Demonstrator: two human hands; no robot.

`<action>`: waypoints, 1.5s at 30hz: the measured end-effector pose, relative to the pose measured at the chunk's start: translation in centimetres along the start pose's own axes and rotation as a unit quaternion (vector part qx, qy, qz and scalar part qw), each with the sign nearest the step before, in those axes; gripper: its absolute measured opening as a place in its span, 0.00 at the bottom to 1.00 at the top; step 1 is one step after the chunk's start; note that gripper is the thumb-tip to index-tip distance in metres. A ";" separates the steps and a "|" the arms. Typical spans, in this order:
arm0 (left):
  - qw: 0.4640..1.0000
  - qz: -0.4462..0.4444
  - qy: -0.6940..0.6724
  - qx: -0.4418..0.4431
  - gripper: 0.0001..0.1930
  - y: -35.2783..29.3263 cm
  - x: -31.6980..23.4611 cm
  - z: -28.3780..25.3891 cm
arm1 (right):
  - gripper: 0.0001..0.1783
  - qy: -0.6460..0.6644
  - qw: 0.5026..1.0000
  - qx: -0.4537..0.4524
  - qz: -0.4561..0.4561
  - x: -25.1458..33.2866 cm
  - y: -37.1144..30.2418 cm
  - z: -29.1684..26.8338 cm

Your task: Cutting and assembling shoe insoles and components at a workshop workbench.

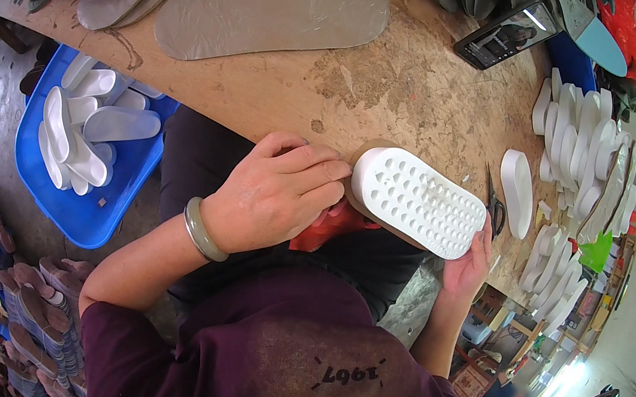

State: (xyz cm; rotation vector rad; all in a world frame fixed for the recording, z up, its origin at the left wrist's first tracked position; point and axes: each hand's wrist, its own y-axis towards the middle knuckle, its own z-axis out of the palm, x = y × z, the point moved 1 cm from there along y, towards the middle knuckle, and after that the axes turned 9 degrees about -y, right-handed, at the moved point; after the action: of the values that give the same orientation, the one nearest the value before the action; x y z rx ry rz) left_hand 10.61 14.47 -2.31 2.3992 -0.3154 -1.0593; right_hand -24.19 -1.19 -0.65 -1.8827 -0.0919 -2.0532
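Head view. White sole, dotted with small hollows, sits tilted at the near edge of the table, pitted face up; a brown layer shows along its left and lower sides. Right hand is closed around the sole's lower right end, thumb along the edge, some fingers hidden underneath. Left hand is half curled, fingertips at the upper left end; from here I cannot tell whether they pinch it. Pale bangle on the left wrist. Red material partly visible below the left hand.

Right of the held sole: black scissors, then a loose white sole; more white soles are stacked beyond. Phone leans farther back, screen lit. Large grey-brown insole lies flat near the far side. Blue tray, left of the table, holds white shoe pieces in a loose heap.
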 end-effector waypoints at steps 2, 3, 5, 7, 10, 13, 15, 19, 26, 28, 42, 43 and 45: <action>1.000 0.003 -0.002 -0.003 0.09 0.1 0.0 0.0 | 0.29 -0.001 1.000 -0.011 -0.002 0.0 0.0 -0.1; 1.000 0.002 0.000 -0.003 0.09 0.1 -0.1 0.0 | 0.30 -0.016 1.000 -0.011 -0.003 0.0 0.0 -0.3; 1.000 0.010 0.002 -0.002 0.09 0.3 -0.3 -0.1 | 0.31 -0.028 0.999 -0.017 -0.011 0.0 -0.2 -0.4; 1.000 0.003 0.000 0.002 0.09 0.7 -0.3 -0.2 | 0.28 -0.011 0.999 -0.032 -0.015 -0.1 -0.2 0.0; 1.000 -0.015 0.005 0.001 0.10 1.1 -1.1 -0.3 | 0.28 0.008 0.999 -0.035 -0.005 -0.4 -0.4 0.3; 1.000 -0.019 -0.007 -0.012 0.14 3.0 -2.5 -0.1 | 0.27 0.017 0.999 -0.047 -0.006 -0.4 -0.4 0.5; 1.000 -0.008 -0.016 0.008 0.23 4.7 -3.7 0.4 | 0.27 0.019 0.999 -0.051 0.002 -0.5 -0.4 0.6; 0.992 0.057 -0.004 0.109 0.42 8.9 -6.0 2.6 | 0.24 0.053 0.997 -0.055 0.008 -0.1 -0.2 1.3; 0.978 0.066 0.017 0.198 0.49 10.3 -5.1 4.7 | 0.23 0.054 0.998 -0.037 0.012 0.2 0.2 1.7; 0.978 0.072 0.030 0.195 0.48 10.5 -5.1 4.7 | 0.24 0.070 0.997 -0.030 0.013 0.0 0.3 1.6; 0.977 0.053 0.043 0.202 0.40 10.3 -5.0 5.2 | 0.26 0.084 0.996 0.027 0.021 0.1 0.3 0.1; 0.974 0.056 0.034 0.215 0.40 10.3 -5.2 5.2 | 0.27 0.069 0.997 0.034 0.016 0.3 0.1 -0.2; 0.976 0.038 0.053 0.210 0.38 10.6 -5.6 4.8 | 0.23 -0.044 0.996 -0.014 -0.074 0.5 1.0 -1.3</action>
State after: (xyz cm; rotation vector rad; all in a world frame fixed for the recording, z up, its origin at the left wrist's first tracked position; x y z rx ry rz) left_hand 3.16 6.00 4.00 2.7757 -0.6435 -0.8938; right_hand -25.16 -2.54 -0.52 -2.0395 -0.2314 -2.0743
